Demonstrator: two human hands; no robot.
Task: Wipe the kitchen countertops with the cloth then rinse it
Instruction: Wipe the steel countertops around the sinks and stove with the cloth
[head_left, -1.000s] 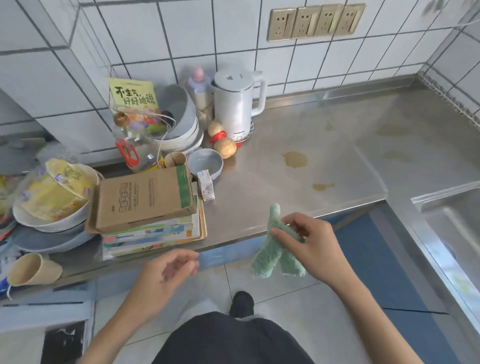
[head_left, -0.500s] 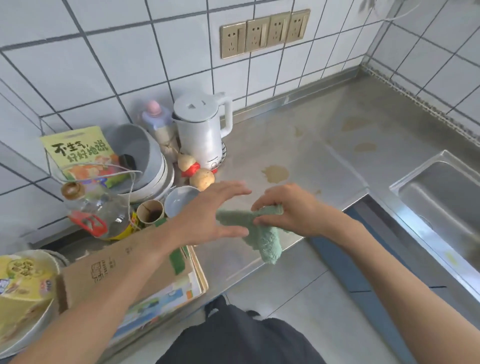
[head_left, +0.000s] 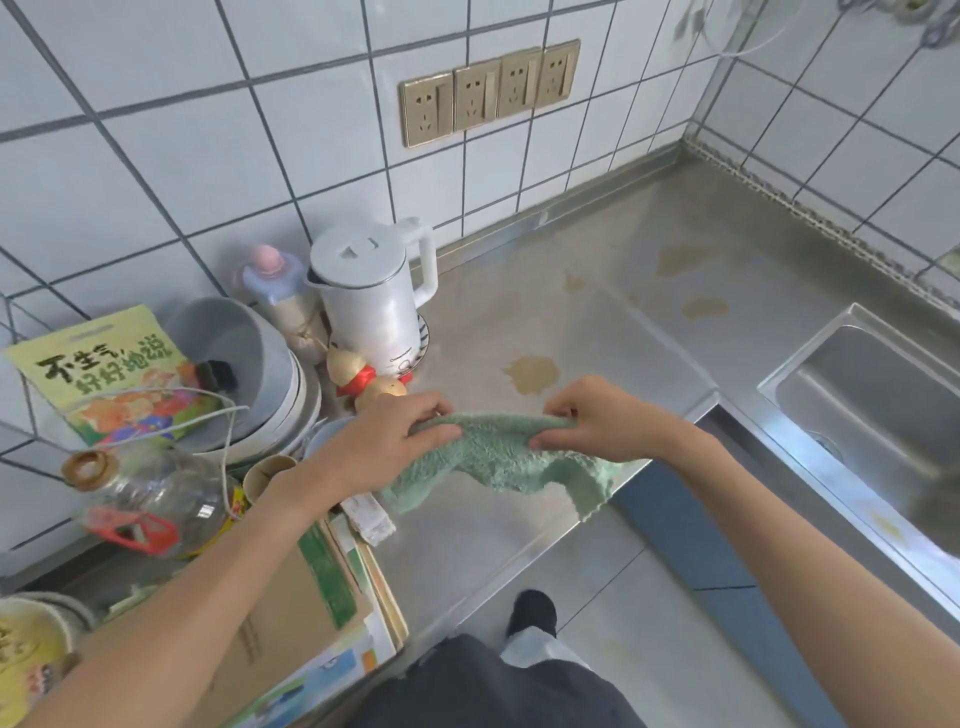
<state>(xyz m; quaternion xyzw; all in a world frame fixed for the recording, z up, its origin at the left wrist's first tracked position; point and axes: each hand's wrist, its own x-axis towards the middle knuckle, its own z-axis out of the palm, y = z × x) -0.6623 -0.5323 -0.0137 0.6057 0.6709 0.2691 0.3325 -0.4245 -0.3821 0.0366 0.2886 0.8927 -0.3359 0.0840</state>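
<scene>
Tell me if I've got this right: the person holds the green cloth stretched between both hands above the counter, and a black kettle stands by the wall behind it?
Nearly. The head view shows the left hand and right hand holding the green cloth stretched above the counter, but the kettle by the wall is white, not black.

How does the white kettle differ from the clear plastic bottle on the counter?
The white kettle is opaque and stands upright; the clear plastic bottle is see-through and lies tilted. The kettle has a side handle, the bottle a red one. Both sit left of the stains.
</scene>
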